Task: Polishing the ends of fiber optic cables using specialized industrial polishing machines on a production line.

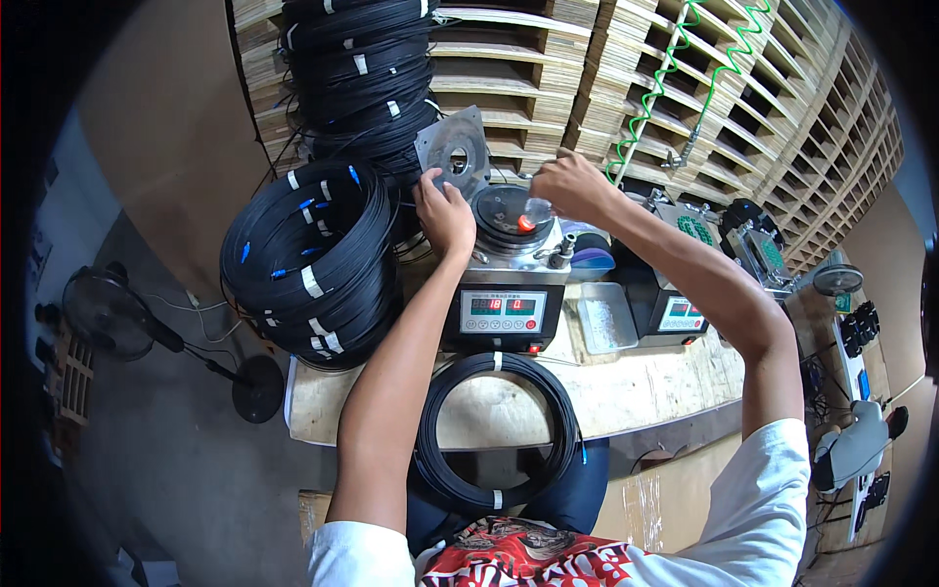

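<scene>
My left hand (446, 215) grips the lower edge of a grey metal plate (468, 132) with a round hole, holding it tilted up at the left of a polishing machine (508, 262). My right hand (570, 186) is closed on a small clear bottle (537, 209) with an orange-red tip, tilted down over the machine's dark round disc (497, 213). Whether the tip touches the disc, I cannot tell. Red digits glow on the machine's front panel (504, 312). A coil of black cable (427, 430) with white ties leans at the table edge, against my lap.
Stacked black cable coils (293, 264) with blue connectors stand at the left, with a taller stack (357, 88) behind. A clear tray (606, 318) and a second machine (675, 293) sit to the right. Green coiled hoses (650, 93) hang before wooden pallets. A fan (108, 313) stands left.
</scene>
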Demonstrator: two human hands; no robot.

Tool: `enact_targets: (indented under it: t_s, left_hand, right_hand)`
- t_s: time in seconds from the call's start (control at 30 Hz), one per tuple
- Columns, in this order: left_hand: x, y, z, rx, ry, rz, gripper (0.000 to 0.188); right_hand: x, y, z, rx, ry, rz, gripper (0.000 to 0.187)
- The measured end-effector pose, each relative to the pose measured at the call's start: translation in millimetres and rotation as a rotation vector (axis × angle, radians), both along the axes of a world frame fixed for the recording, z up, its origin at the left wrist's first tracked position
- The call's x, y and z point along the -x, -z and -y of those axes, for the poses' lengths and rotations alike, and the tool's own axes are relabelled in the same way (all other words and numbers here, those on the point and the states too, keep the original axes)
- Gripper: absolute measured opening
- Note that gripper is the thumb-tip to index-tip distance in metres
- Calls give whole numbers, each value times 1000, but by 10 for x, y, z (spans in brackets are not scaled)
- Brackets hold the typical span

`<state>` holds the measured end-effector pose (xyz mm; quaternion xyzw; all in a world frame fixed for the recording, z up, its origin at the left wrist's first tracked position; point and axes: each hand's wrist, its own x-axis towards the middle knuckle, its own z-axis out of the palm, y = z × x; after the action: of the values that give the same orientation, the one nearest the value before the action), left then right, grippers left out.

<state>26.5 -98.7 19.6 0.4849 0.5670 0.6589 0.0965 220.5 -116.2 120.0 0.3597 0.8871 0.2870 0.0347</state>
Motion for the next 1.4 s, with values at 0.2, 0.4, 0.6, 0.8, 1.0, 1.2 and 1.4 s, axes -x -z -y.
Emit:
enact_targets:
  t_s: [0.2,0.4,0.6,0.8,1.0,1.2,1.4]
  left_hand:
    - [-19,17,-14,-48,-4,-14,25]
    - [-48,-20,36,-45,41,45,24]
    - [-53,10,12,-43,8,-3,23]
    - [24,60,-29,-69,-14,-44,23]
    - [2,123,-137,-68,-1,-94,25]
    - [31,149,-179,-89,-7,-142,25]
    - [32,149,-174,-42,5,-162,27]
  right_hand:
    - [400,-59,-130,9,3,9,12]
    - [403,11,-433,-36,76,-76,20]
    - [-143,285,-428,283,214,-478,53]
    - [-621,697,124,475,129,-1463,51]
    - [-1020,1480,627,391,224,-1631,60]
    - [-1017,2206,893,251,526,-1234,61]
    - [-935,2616,1139,143,662,-1111,63]
